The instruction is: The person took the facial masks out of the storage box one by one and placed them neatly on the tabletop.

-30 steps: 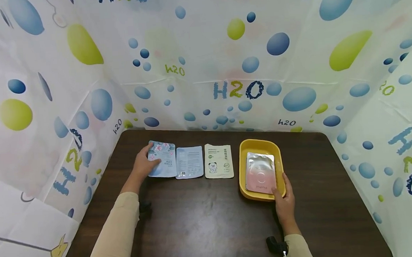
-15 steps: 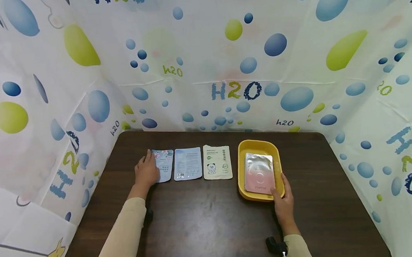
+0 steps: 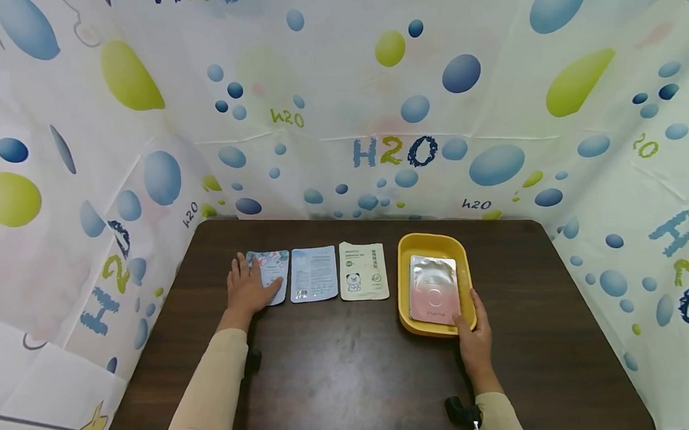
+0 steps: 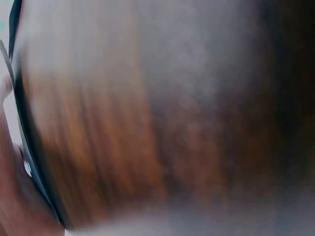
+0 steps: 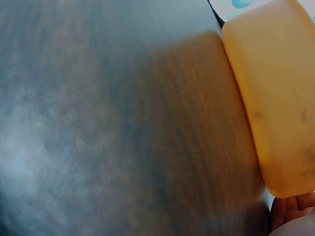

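With fingers spread, my left hand [image 3: 247, 290] rests on the left side of a blue floral sachet [image 3: 274, 265], covering part of it. Beside that sachet lie a plain blue sachet [image 3: 314, 275] with printed text and a pale green sachet [image 3: 364, 271] with a bear on it, making a row. My right hand [image 3: 476, 338] grips the near right corner of a yellow tray [image 3: 404, 254], thumb over the rim. Inside the tray lies a silver-and-pink sachet [image 3: 434, 289]. The right wrist view shows the tray's outer side [image 5: 270, 98] and some fingers below it.
All of this is on a dark wooden table [image 3: 341, 371]. A white curtain [image 3: 325, 60] with blue and green dots stands behind the table and along both sides. Each wrist wears a black camera, such as the right wrist camera [image 3: 461, 410].
My left hand has put the floral sachet down at the row's left end, off the plain blue one it overlapped, and its fingers have loosened and spread. The right hand still holds the tray.
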The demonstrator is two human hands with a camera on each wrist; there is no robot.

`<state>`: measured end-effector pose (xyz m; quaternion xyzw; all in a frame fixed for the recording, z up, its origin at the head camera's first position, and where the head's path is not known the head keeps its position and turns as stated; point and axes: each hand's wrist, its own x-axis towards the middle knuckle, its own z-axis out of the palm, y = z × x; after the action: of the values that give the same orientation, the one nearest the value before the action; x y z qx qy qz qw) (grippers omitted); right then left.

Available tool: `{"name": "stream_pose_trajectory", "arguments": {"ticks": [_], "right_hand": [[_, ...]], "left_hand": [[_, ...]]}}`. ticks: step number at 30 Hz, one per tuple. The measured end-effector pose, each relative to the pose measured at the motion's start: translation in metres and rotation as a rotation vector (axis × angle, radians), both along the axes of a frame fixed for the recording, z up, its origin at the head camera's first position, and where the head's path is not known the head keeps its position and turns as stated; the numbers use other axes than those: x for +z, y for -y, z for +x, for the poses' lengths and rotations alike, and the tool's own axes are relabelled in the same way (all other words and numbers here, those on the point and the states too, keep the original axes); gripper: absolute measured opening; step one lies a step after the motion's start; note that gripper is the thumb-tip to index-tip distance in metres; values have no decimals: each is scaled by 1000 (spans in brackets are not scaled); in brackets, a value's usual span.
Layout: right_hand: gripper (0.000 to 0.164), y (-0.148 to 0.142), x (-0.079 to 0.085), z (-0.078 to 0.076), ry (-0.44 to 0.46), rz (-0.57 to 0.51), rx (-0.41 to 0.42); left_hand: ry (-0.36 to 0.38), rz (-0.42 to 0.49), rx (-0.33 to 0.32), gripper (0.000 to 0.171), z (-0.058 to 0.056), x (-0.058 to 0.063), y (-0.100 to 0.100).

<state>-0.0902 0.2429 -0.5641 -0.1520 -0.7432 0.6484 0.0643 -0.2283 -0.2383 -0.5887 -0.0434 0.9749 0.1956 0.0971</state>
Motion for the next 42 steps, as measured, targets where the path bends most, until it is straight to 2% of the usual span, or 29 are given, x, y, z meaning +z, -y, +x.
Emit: {"name": "stream_pose_trajectory", "arguments": {"ticks": [6, 13, 24, 31, 35, 39, 42], "right_hand": [[66, -1, 0, 2, -4, -2, -7], [66, -2, -2, 5, 3, 0, -19], [68, -4, -1, 3, 9, 13, -29], [67, -2, -3, 0, 2, 9, -13], [66, -1, -5, -1, -17, -3, 0], [66, -1, -5, -2, -30, -13, 2], [66, -1, -5, -2, -30, -12, 0]], "left_hand": [[-5, -1, 9, 107, -1, -1, -3], [3, -14, 12, 107, -4, -8, -3], [8, 26, 30, 106, -5, 1, -9], [-66, 163, 68, 101, -2, 6, 1], [-67, 232, 99, 97, 0, 9, 8], [-62, 308, 110, 97, -3, 19, 7], [-67, 405, 136, 96, -7, 32, 2]]}}
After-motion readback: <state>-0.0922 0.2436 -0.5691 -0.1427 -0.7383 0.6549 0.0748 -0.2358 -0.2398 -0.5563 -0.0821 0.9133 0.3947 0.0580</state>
